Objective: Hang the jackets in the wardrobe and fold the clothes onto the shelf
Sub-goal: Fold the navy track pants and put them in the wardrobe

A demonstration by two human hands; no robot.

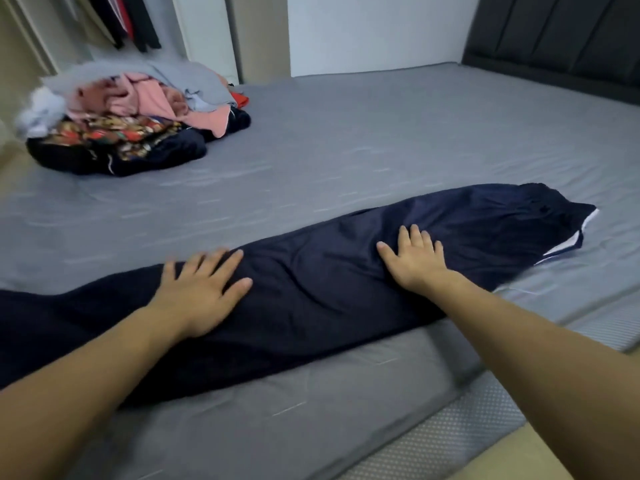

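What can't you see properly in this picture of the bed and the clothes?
- Navy trousers: the left end runs off the head view's edge, and the arms cover part.
- Pile of clothes: blurred and heaped, so single garments underneath cannot be told.
- Hanging clothes in the wardrobe: cut off by the top edge.
- Left hand and right hand: palms hidden, pressed flat.

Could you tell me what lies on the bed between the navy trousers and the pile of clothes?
Nothing but bare grey sheet separates the navy trousers from the pile of clothes, as the head view shows.
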